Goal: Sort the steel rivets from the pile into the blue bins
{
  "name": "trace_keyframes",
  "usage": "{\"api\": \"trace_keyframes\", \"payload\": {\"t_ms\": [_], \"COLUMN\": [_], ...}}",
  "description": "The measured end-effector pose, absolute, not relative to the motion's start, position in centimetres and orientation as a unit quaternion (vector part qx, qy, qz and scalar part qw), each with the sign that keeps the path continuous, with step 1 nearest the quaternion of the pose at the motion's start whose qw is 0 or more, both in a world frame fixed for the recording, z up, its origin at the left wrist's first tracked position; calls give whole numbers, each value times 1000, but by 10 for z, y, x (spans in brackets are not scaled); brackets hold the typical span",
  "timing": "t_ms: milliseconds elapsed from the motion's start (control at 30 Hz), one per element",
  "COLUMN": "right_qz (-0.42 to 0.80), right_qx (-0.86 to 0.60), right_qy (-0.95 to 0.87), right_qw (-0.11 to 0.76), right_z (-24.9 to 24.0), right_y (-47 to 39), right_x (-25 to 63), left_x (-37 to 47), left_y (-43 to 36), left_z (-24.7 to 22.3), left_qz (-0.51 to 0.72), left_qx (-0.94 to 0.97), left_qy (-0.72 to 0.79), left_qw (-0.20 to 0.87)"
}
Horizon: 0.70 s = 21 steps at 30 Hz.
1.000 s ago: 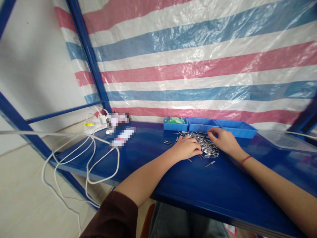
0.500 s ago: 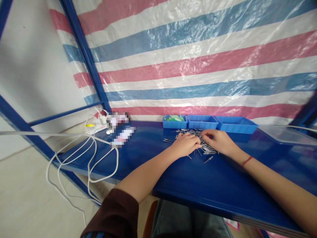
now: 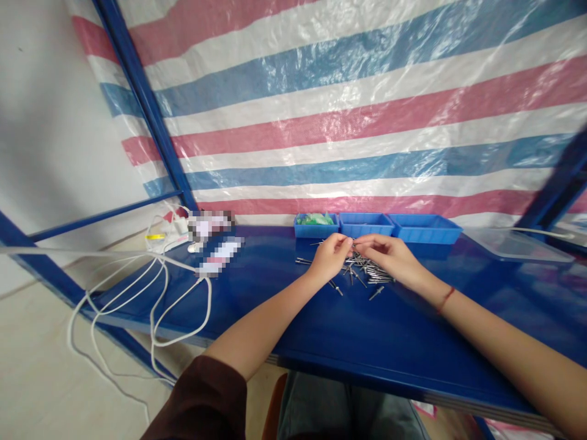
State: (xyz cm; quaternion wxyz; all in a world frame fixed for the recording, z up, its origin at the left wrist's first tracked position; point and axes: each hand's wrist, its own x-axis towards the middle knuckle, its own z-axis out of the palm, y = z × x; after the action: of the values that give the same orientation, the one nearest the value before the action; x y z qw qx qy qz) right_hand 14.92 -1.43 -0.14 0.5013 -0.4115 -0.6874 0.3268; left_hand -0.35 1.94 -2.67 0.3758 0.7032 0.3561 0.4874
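Silver rivets (image 3: 376, 273) lie in a loose pile on the blue table, with a few strays at its left and front edges. Over the pile's back left part, my left hand (image 3: 334, 253) is closed in a pinch, its fingertips meeting those of the other hand. My right hand (image 3: 385, 252) is closed too, thumb and fingers together above the pile. Whatever is between the fingertips of either hand is too small to make out. Three blue bins stand behind: the left bin (image 3: 316, 230) holds green material, beside a middle bin (image 3: 365, 231) and a right bin (image 3: 427, 235).
White cables (image 3: 208, 305) and a power strip (image 3: 177, 239) occupy the table's left end, near blurred-out items. A clear plastic sheet or lid (image 3: 523, 244) lies at the back right. Blue frame posts and a striped tarp bound the table (image 3: 389, 342).
My left hand has risen from the pile and its fingertips now meet my right hand's. More of the rivets shows in front. The whole view has shifted slightly.
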Motion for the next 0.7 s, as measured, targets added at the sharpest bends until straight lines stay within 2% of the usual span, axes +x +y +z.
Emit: {"api": "trace_keyframes", "payload": {"t_ms": [167,333,567,700], "right_qz": [330,274,288,232], "right_qx": [-390,-404,-411,-411], "right_qy": [-674,-672,-659,-672], "right_qw": [534,556,561,571], "right_z": [-1,-5,-6,-4], "right_y": [-14,-11,-9,-11], "right_x": [149,151,152,152], "left_x": [2,4,4,6], "left_y": [20,18,15,16], "left_z": [-28,-28,-27,-31], "left_qz": [475,447,431,441], "left_qx": [694,715,730,736], "left_qy": [320,311,310,294], "left_qw": [436,438,431,421]}}
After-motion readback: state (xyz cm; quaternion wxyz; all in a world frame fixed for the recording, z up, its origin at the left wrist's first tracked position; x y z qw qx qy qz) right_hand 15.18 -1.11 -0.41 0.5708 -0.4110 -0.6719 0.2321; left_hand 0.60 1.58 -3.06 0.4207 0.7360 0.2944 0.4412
